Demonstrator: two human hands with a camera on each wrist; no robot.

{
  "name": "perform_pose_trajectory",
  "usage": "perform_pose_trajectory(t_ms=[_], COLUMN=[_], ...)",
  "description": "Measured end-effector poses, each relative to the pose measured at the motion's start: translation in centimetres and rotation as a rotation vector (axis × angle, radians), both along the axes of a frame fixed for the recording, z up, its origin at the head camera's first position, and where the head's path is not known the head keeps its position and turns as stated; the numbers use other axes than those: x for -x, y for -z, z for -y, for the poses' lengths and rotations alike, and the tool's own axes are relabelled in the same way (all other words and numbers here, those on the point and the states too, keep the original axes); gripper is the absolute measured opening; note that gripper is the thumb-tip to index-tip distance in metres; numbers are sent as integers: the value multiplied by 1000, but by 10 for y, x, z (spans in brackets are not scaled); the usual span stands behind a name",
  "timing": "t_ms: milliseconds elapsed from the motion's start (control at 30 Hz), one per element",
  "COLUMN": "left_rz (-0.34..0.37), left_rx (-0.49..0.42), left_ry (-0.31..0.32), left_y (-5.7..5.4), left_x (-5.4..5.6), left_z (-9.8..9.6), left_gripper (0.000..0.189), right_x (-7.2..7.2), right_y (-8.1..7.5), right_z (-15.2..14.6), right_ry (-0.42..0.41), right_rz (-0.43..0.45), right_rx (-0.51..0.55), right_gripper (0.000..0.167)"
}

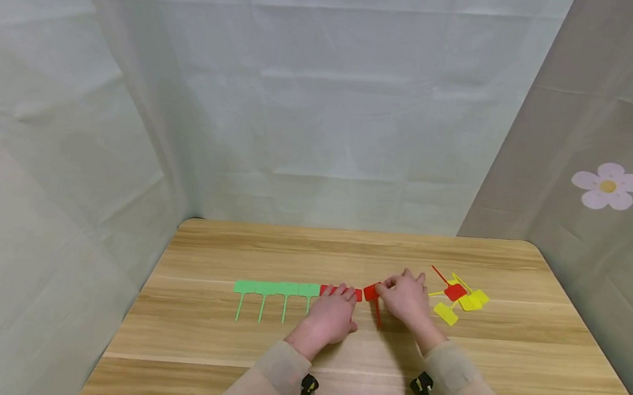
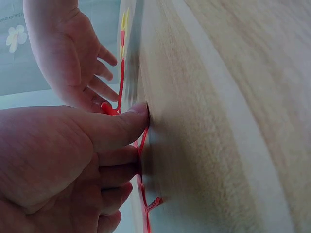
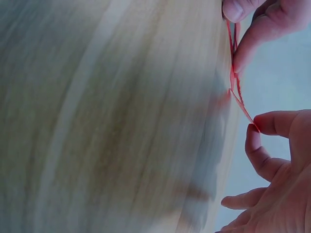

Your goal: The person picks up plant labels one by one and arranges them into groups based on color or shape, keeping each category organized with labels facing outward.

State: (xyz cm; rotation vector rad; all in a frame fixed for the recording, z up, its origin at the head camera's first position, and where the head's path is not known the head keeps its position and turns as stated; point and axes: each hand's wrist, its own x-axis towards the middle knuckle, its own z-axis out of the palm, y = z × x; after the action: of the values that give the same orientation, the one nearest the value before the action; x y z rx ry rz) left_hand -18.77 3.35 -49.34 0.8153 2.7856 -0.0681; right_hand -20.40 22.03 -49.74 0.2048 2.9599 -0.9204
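Observation:
My right hand point(image 1: 407, 297) pinches a red cable-tie tag point(image 1: 371, 291) between thumb and index finger by one edge of its flat head. Its thin tail points toward me, and in the right wrist view the head of this tag point(image 3: 245, 109) tilts up from the table. Fingers spread, my left hand point(image 1: 333, 315) presses on red tags point(image 1: 359, 296) lying flat, hiding most of them. To their left, several green tags point(image 1: 266, 288) form a row, heads edge to edge and tails toward me. The held tag is just right of the red ones.
Right of my right hand lies a loose pile of yellow tags point(image 1: 446, 313) with another red tag point(image 1: 455, 292) across it. Everything rests on a wooden table point(image 1: 206, 366). Pale cloth point(image 1: 324, 127) hangs behind and at both sides.

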Motion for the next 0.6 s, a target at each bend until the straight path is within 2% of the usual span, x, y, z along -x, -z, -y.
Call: perform_pose_trajectory(t_ms=[600], left_rz=[9], left_rx=[-2], left_ry=[-12], left_y=[-4], left_x=[-1], left_z=[0], left_gripper=[71], right_x=[-2], right_y=[6], right_z=[1], right_ry=[-12], right_rz=[43], right_rx=[-108], right_gripper=[33])
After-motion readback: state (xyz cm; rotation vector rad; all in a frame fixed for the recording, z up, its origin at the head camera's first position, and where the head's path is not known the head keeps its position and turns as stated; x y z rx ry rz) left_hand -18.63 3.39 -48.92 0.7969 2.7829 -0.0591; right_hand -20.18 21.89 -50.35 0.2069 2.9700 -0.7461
